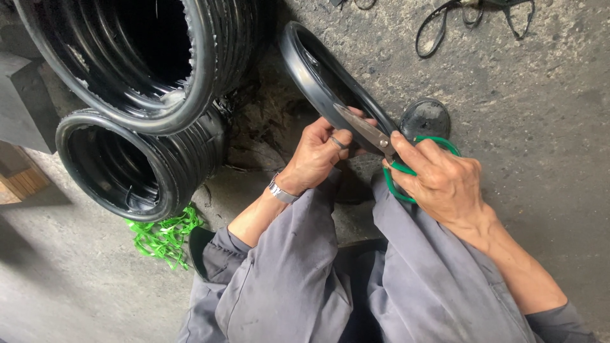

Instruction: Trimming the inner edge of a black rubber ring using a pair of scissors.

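From the head camera, your left hand (318,155) grips the lower edge of a black rubber ring (324,82), fingers wrapped tight around it, steadying it above your knees. Your right hand (441,181) is closed through the green handles of the scissors (375,136), whose blades are parted and set against the ring's rim just beside your left fingers. As far as can be seen, the trimming is under way: most of the rim looks smooth, and I cannot tell how much is left. A small black disc (424,119) lies on the concrete floor (540,95) just behind your right hand. Stacked black rings (140,108) crowd the left; the floor to the right offers open room.
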